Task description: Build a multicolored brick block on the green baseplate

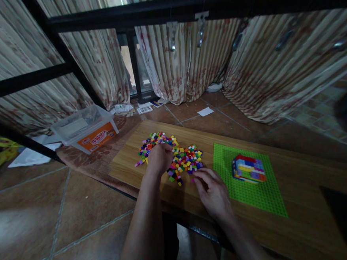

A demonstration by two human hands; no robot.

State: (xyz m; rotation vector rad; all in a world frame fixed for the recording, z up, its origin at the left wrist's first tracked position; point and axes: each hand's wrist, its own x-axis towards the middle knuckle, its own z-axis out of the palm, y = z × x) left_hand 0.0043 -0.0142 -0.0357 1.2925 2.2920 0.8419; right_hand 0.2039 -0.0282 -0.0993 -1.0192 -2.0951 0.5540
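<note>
A loose pile of small coloured toy bricks (189,157) lies spread over the wooden tabletop. My left hand (160,159) is over the left part of this pile, its fingers curled in and mostly hidden; what they hold, if anything, does not show. At the pile's right edge is my right hand (213,190), thumb and index finger bent with a gap between their tips. A small pink brick (193,180) lies by the thumb tip. Farther right, a block built of multicoloured bricks (249,169) stands on a green baseplate (262,197).
The wooden table (303,182) runs across in front of me, with a dark flat patch (338,211) at its right. Left of it stands a clear plastic box (86,128) with an orange label. Papers (205,111) lie on the tiled floor before striped curtains (180,67).
</note>
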